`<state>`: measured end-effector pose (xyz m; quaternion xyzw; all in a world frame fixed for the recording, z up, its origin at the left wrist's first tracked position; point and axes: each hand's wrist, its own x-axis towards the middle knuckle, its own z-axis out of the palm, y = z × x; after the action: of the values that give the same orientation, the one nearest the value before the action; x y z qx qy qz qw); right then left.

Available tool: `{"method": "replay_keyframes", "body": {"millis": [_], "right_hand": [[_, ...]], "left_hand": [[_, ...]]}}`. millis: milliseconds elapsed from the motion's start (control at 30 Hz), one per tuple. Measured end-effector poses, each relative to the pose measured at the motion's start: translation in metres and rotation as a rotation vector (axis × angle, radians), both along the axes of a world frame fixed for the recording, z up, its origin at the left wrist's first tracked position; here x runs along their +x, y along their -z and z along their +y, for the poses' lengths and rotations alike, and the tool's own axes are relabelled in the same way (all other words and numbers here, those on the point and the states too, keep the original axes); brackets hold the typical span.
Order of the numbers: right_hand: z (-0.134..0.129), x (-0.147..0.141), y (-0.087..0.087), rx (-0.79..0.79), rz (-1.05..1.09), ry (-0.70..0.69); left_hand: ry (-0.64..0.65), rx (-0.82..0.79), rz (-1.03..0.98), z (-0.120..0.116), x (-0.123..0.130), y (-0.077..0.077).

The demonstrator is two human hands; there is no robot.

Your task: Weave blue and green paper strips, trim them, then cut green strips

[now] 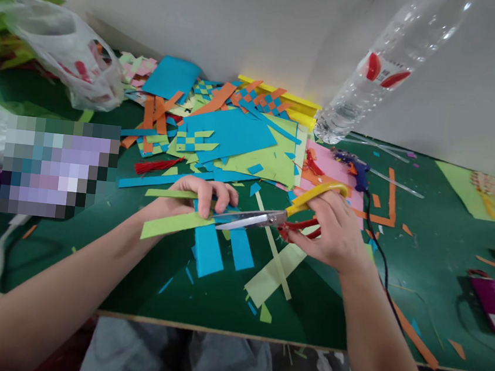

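Observation:
My left hand (pixel 204 196) pinches a small weave of paper strips, with blue strips (pixel 209 249) hanging down toward me and light green strips (pixel 176 225) sticking out to the left. In my right hand (pixel 335 230) is a pair of scissors (pixel 277 217) with one yellow and one red handle. Their blades are a little apart and point left, lying at the weave beside my left fingertips. A blue strip is at the blades; whether it is being cut I cannot tell. Below the scissors lie a pale green strip (pixel 264 276) and a thinner one crossing it.
Blue sheets (pixel 230 133), green sheets and small woven pieces (pixel 190 139) cover the back of the green table (pixel 305 309). A plastic bottle (pixel 374 75) leans at the wall. A glue gun (pixel 355 167) trails a black cord near my right hand. Plastic bags (pixel 67 48) stand left.

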<state>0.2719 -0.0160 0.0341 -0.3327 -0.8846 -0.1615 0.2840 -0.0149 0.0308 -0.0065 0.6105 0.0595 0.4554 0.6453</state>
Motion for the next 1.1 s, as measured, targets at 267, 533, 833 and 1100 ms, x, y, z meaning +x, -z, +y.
{"method": "replay_keyframes", "body": {"millis": [267,533,833,1100], "right_hand": [[0.0,-0.001,-0.001,0.006,0.014,0.027],[0.003,0.004,0.006,-0.024,0.142,0.065],[0.01,0.003,0.013,-0.108,0.45,0.515],[0.021,0.008,0.029,-0.443,0.369,0.739]], "left_hand": [[0.025,-0.072,-0.045,-0.003,-0.003,0.004],[-0.094,-0.313,-0.163,-0.017,-0.001,-0.003],[-0.44,-0.689,-0.01,-0.018,0.0,-0.005],[-0.606,-0.688,0.311,-0.017,0.003,-0.003]]}}
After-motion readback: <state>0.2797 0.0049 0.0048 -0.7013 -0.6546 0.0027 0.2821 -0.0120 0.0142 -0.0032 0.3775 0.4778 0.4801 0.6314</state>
